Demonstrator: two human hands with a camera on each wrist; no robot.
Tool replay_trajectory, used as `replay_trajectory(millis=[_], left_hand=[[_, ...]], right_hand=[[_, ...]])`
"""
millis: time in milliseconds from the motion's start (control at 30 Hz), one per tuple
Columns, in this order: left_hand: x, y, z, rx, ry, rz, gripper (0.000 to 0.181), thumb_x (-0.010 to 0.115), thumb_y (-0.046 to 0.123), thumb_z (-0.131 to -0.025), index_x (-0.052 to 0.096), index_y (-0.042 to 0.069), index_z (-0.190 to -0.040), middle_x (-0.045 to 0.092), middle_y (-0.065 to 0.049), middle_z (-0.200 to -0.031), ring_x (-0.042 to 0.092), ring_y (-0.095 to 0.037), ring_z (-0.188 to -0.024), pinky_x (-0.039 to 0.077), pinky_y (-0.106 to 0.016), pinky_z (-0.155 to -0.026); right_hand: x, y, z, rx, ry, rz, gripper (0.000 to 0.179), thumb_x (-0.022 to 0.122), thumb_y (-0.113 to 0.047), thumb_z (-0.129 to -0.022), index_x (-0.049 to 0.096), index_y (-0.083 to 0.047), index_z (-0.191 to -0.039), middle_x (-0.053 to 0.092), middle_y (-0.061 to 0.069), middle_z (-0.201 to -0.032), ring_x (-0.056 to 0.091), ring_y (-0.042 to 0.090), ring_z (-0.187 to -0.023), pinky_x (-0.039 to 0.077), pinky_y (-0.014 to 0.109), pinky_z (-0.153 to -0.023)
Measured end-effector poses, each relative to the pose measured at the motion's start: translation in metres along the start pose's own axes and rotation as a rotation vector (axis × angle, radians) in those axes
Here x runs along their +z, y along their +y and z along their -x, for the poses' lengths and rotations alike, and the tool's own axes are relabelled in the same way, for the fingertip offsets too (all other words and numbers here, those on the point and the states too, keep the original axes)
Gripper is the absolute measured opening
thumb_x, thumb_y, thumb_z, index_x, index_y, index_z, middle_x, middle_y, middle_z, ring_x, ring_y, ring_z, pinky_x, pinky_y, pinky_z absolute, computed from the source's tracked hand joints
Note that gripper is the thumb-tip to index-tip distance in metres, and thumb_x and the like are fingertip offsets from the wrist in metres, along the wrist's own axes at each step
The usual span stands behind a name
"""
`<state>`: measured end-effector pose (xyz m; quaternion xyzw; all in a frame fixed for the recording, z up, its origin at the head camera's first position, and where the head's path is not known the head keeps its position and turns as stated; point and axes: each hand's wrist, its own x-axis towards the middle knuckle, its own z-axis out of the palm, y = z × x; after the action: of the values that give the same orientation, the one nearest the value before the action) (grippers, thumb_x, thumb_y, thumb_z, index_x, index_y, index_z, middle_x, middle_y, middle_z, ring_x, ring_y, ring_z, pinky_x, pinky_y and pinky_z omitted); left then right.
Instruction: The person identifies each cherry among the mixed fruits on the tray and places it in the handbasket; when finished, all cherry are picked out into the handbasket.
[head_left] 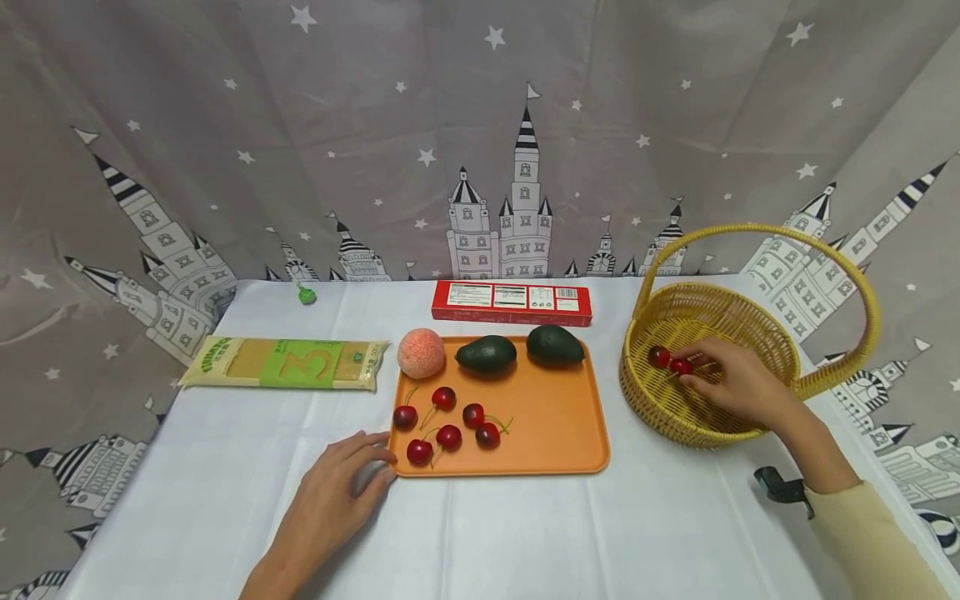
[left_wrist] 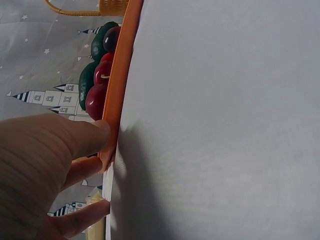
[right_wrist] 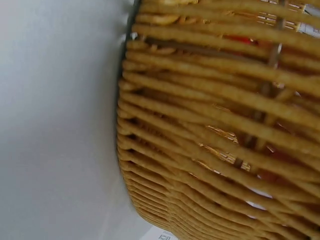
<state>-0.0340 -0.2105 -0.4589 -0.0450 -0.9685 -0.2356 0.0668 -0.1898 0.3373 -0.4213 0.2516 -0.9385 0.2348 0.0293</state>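
Observation:
My right hand (head_left: 731, 379) reaches into the yellow wicker basket (head_left: 708, 437) and pinches a pair of dark red cherries (head_left: 659, 357) at its fingertips. In the right wrist view, the woven basket wall (right_wrist: 200, 130) hides most of the hand. My left hand (head_left: 330, 492) rests at the front left corner of an orange tray (head_left: 555, 417); its thumb and a fingertip touch the rim. On that tray lie several cherries (head_left: 448, 437) with stems, a pink peach (head_left: 421, 353) and two dark green avocados (head_left: 486, 355) (head_left: 555, 345).
A flat pack of noodles (head_left: 300, 363) with a green label lies left of the tray. Behind the tray is a long red box (head_left: 512, 303), and a small green item (head_left: 307, 295) sits far left. The basket's tall handle (head_left: 757, 229) arches above the right hand.

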Motion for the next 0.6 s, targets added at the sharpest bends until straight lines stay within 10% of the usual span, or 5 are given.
replay_trajectory(millis=[600], left_hand=[[-0.0004,0.0015,0.0005,-0.021,-0.017,-0.004,0.018,0.090,0.018,-0.090,0.081,0.022,-0.105,0.074,-0.006,-0.135,0.062,-0.038,-0.136,0.049,-0.064,-0.113]], right_hand=[[-0.0003,0.0087,-0.0059,0.073,-0.121,0.006,0.032,0.082,-0.007,-0.095,0.074,-0.008,-0.125,0.076,0.013,-0.117,0.074,0.034,-0.103,0.065,0.058,-0.089]])
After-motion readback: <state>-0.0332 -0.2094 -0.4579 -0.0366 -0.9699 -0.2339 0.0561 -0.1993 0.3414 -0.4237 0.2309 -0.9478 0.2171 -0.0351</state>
